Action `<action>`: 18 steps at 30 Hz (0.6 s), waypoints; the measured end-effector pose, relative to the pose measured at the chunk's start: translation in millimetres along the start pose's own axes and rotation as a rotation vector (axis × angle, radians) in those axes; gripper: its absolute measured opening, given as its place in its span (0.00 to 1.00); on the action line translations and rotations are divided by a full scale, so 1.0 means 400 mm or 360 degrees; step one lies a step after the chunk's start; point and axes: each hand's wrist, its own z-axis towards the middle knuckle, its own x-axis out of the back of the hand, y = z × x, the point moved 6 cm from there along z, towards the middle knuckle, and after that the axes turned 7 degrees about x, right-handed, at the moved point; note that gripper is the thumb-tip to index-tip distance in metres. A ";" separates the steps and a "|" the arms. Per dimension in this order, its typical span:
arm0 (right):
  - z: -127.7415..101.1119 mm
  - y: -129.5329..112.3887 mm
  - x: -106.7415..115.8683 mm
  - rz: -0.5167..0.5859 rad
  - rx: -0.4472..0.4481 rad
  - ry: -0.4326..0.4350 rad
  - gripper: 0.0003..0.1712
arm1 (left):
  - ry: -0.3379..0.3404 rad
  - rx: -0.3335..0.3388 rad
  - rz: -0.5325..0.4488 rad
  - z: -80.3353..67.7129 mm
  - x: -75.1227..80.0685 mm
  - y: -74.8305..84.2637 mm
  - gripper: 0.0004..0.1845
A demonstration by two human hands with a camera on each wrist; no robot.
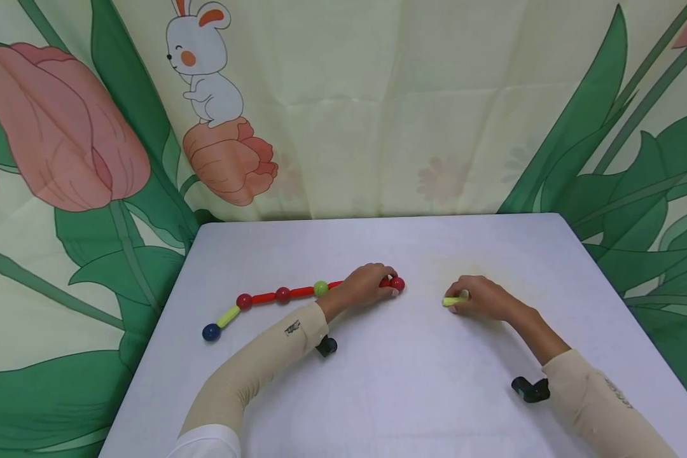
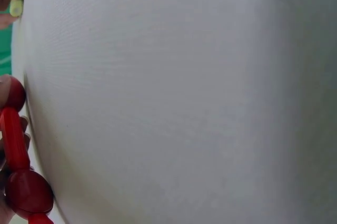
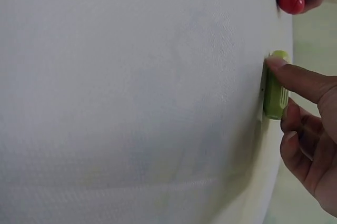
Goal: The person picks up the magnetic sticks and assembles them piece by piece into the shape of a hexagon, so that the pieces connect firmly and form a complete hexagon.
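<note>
A chain of balls joined by rods lies across the table, from a dark blue ball (image 1: 211, 332) through a yellow-green rod (image 1: 228, 317), red rods, red balls and a green ball (image 1: 320, 288). My left hand (image 1: 369, 284) grips its right end, fingers around the last red rod (image 2: 15, 138) and the thumb on the red end ball (image 1: 397, 284). Apart from the chain, to its right, my right hand (image 1: 485, 297) pinches a short yellow-green rod (image 3: 275, 95) between thumb and fingers. That rod points toward the end ball, with a gap between them.
The white table (image 1: 412, 394) reaches back to a curtain (image 1: 343, 127) printed with tulips and a rabbit. Black wrist devices show under the left sleeve (image 1: 286, 337) and beside the right sleeve (image 1: 595, 394).
</note>
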 end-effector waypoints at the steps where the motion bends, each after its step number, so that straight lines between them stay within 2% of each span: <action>1: 0.001 -0.001 -0.001 -0.0003 0.0012 0.0008 0.13 | 0.0000 -0.0001 -0.0001 0.000 0.000 0.001 0.26; 6: 0.017 -0.014 -0.004 0.0004 -0.0017 0.0040 0.14 | -0.0004 0.0007 0.0007 0.003 -0.001 0.000 0.25; 13: 0.069 -0.041 -0.007 -0.0030 -0.0084 0.0138 0.16 | -0.0008 0.0028 0.0010 0.004 0.000 0.000 0.26; 18: 0.106 -0.063 -0.027 -0.0054 -0.0107 0.0127 0.16 | -0.0020 0.0028 0.0007 0.004 0.000 0.001 0.26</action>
